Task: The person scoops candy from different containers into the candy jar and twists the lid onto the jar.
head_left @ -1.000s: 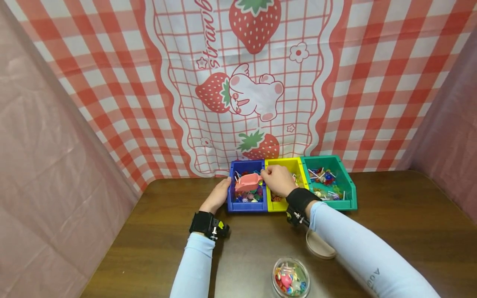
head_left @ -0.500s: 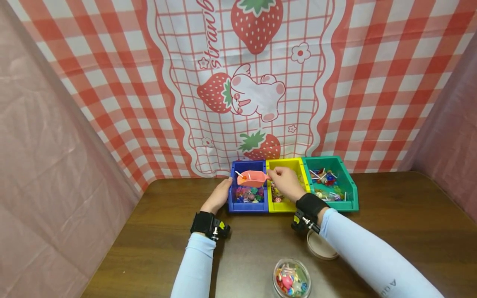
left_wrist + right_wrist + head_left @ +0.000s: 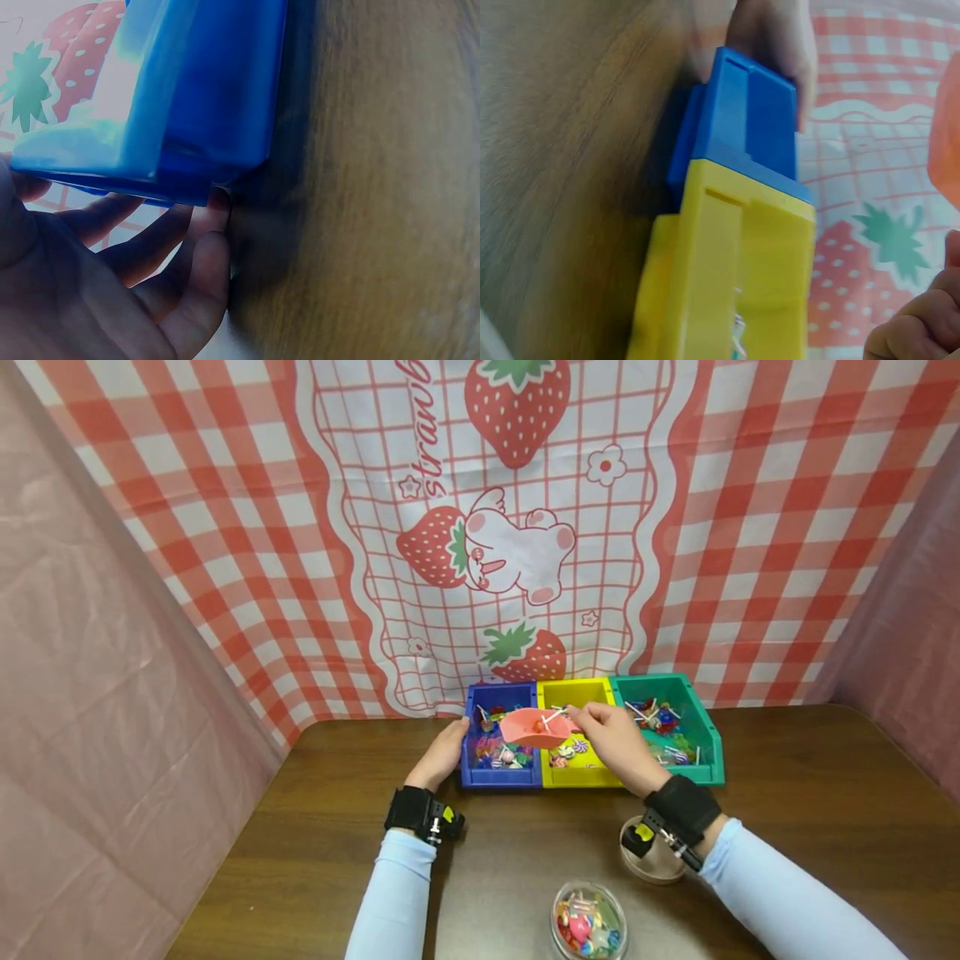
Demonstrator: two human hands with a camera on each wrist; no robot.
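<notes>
My right hand (image 3: 618, 743) pinches the handle of a pink scoop (image 3: 528, 735) and holds it over the blue and yellow bins. An orange-red lollipop (image 3: 540, 726) with a white stick lies in the scoop. In the right wrist view only an edge of the scoop (image 3: 946, 142) and some curled fingers (image 3: 922, 322) show. My left hand (image 3: 440, 756) rests against the outer left side of the blue bin (image 3: 500, 778). Loosely bent, its fingers (image 3: 142, 247) touch the wall in the left wrist view. Wrapped candies and lollipops lie in the blue bin.
The yellow bin (image 3: 576, 777) holds swirl candies, and the green bin (image 3: 701, 727) holds lollipops and candies. Nearer me stand a clear round jar (image 3: 558, 935) of candies and a pale round lid (image 3: 660, 864), partly covered by the right wrist camera. A checked cloth (image 3: 517, 635) hangs behind.
My right hand has lifted the scoop out of the blue bin and moved it right, towards the yellow bin, with a lollipop in it. The left hand has stayed in place.
</notes>
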